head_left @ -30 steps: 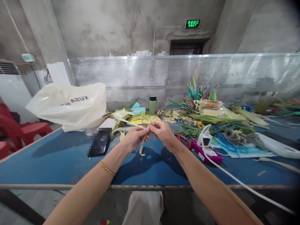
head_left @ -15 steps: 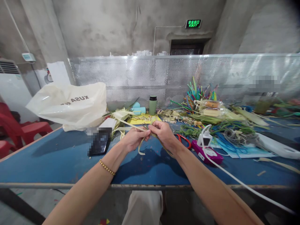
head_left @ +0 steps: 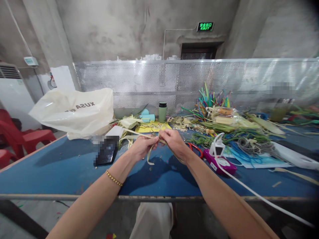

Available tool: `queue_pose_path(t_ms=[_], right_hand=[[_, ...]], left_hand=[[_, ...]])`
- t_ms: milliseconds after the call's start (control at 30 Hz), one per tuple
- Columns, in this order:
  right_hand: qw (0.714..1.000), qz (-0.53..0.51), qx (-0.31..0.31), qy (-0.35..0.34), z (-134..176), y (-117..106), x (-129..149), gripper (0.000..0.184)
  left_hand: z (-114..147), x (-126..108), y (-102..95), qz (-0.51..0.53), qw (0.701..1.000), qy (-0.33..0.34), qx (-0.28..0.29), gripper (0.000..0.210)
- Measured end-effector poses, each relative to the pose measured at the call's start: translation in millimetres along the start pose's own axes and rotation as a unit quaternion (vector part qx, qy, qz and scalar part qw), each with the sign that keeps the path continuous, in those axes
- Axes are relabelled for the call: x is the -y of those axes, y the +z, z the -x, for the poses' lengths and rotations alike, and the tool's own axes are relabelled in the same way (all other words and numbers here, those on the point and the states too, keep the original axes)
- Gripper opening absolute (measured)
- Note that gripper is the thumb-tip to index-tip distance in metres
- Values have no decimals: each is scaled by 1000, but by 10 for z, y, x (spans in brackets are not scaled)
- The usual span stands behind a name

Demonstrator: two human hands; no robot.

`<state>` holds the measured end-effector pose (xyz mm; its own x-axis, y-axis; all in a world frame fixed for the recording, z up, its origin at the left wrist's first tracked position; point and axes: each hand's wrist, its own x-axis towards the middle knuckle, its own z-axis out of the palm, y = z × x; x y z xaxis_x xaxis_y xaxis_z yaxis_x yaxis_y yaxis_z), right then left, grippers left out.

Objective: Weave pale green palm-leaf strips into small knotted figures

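Note:
Close together above the blue table [head_left: 99, 181], my two hands pinch pale, flat strips of dried leaf. My left hand [head_left: 144, 147] is closed on a leaf strip [head_left: 150, 158] whose loose end curls down below the fingers; another length sticks out to the upper left. My right hand [head_left: 173, 142] is closed on strips too, and part of one runs back beneath its palm. The fingertips nearly meet, and the spot where the strips cross is mostly hidden by them.
A phone [head_left: 107, 151] and a white plastic bag [head_left: 74, 111] lie at left. Red-handled scissors [head_left: 196, 150], a purple power block [head_left: 220, 162] with a white cable, and green cords [head_left: 204, 139] are at right. A green bottle [head_left: 162, 113] stands behind my hands.
The strip reaching up and left from my left hand has dropped lower. My right fingers have shifted slightly at the crossing point. Both hands stay in nearly the same place.

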<state>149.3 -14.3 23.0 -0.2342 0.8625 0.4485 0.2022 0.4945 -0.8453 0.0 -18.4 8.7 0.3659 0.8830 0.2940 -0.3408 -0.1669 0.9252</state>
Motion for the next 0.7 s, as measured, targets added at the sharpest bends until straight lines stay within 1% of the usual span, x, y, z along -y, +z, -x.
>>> queue_pose_path(t_ms=[67,100,167,267,367,467,567,700], right_hand=[[998,13,54,12,4,-18,-5,41],[997,28,73,17,7,-24,-11,40],[994,60,90,19,12,-30,-21,35],[993,73,89,12,15,-30,-27,28],[990,114,80,-13,7,-32,-21,24],[983,168,55,-46,-5,-35,-15,23],[976,201,45,-65,-7,-34,-8,23],[972,215,42,-83,-2,-29,10,24]], left_hand=[[-16,7,-26,-6,1000,10,-27,26],[-24,8,-41,-8,999,11,-42,27],[-39,7,-72,0,998,0,-65,26],[-53,-1,-108,25,996,-34,-77,28],[-50,-4,-119,32,996,-50,-65,33],[-46,15,-118,-10,998,-37,-48,32],[-58,46,-131,-58,997,-14,-53,28],[-74,54,-155,-54,997,-10,-58,26]])
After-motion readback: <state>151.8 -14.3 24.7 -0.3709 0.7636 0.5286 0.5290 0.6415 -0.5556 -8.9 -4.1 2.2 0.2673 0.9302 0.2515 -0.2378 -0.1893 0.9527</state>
